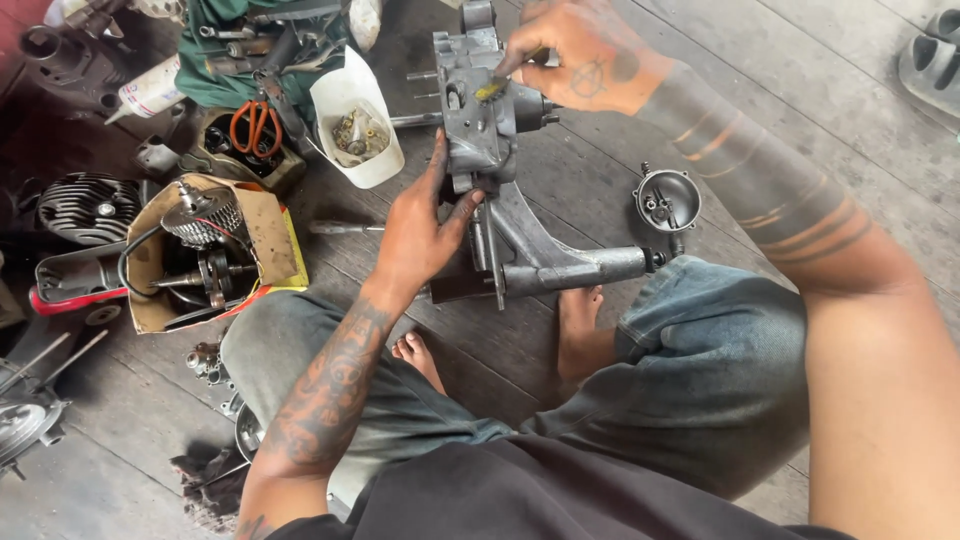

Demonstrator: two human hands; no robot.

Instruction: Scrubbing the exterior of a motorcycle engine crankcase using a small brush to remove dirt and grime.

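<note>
Grey metal engine case (500, 200) stands on the wooden floor (800, 80) by the knees, left hand (420, 235) clamped on its side, right hand (575, 50) pinching a small brush (495, 85); scrub gently and keep the case steady.

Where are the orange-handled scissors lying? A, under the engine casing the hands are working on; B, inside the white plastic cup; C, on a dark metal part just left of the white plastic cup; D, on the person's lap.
C: the scissors rest on a dark metal part immediately left of the white cup, away from both hands.
</note>
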